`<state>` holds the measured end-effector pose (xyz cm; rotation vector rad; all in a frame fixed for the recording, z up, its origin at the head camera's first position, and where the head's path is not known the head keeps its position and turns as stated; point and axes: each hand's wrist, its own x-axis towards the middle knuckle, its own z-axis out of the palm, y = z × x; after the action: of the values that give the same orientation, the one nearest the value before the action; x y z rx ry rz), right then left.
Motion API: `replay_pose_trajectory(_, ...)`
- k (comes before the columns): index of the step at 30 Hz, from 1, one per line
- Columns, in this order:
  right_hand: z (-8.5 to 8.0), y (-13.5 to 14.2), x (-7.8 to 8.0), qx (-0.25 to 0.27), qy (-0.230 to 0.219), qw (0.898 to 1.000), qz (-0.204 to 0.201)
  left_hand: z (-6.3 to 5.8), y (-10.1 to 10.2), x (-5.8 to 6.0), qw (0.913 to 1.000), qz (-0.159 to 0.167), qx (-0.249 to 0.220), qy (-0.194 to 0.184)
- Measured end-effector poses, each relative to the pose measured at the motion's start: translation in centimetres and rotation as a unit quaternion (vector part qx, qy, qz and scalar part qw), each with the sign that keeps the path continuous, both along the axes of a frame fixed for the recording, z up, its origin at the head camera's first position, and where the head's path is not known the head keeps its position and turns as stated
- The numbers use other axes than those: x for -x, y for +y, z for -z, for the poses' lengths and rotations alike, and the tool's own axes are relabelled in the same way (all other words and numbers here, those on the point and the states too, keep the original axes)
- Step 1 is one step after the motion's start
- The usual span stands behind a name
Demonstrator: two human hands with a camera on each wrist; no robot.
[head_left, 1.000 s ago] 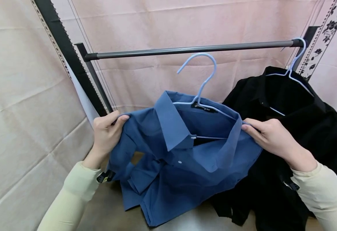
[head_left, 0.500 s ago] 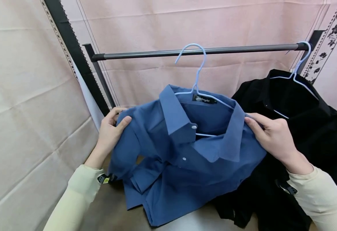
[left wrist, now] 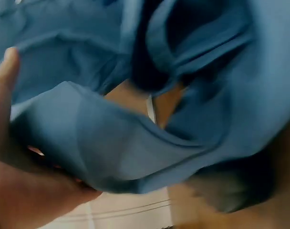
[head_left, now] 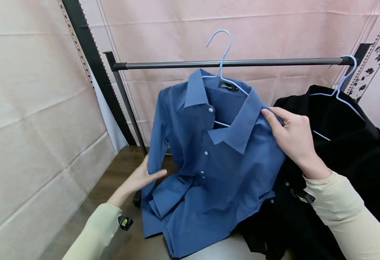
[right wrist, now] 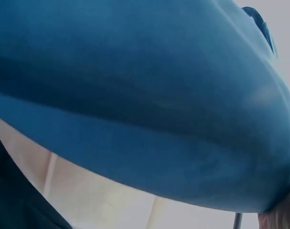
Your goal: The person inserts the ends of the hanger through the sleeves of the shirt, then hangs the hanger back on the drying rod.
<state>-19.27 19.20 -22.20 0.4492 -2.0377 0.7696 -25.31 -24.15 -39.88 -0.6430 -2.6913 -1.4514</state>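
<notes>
A blue button-up shirt [head_left: 216, 169] is draped on a light-blue wire hanger [head_left: 222, 59], whose hook rises above the dark rod in the head view, its neck overlapping the rod. My right hand [head_left: 292, 139] pinches the shirt's shoulder beside the collar, thumb in front. Lower down at the other side, my left hand [head_left: 144, 176] touches the hanging sleeve with thumb spread and fingers behind the cloth. The left wrist view shows that sleeve [left wrist: 102, 138] lying between the parted thumb [left wrist: 6, 71] and fingers. Blue cloth [right wrist: 150, 95] fills most of the right wrist view.
A dark metal rod [head_left: 176, 65] spans the rack between two posts. At its right end a black shirt [head_left: 336, 151] hangs on another light-blue hanger [head_left: 347, 76], close behind my right arm. Pale cloth [head_left: 40, 126] walls the left and back. A brown tabletop [head_left: 118, 195] lies below.
The blue shirt and its hanger have risen, bringing the hook from below the rod to above it. My left hand has left the shoulder and moved down to the sleeve; the right keeps its pinch.
</notes>
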Motion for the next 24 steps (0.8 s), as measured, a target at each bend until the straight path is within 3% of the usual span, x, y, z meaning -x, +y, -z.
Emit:
replay_pose_trajectory(4,0.3,-0.5,0.3,0.002,-0.01,1.0,0.007,2.1,1.6,-1.7,0.9917,-0.03,0.121,0.032)
replay_pose_trajectory(7,0.6,-0.6,0.4,0.001,-0.01,1.0,0.015,2.9,2.7,-3.5,0.9727,-0.07,0.221,0.004)
replay_pose_trajectory(9,0.6,-0.7,0.6,-0.001,-0.009,1.0,0.018,3.2,3.5,-4.4,0.967,-0.067,0.245,-0.018)
replay_pose_trajectory(14,1.1,-0.8,1.1,-0.014,-0.012,1.0,0.018,4.1,5.5,-5.6,0.9616,-0.033,0.271,-0.029)
replay_pose_trajectory(19,1.7,-1.3,1.0,-0.024,-0.012,1.0,0.013,5.0,6.9,-5.5,0.96,-0.007,0.279,0.02)
replay_pose_trajectory(24,2.3,-2.1,0.8,-0.033,-0.006,0.999,0.013,4.8,6.4,-4.5,0.9762,0.001,0.206,0.068)
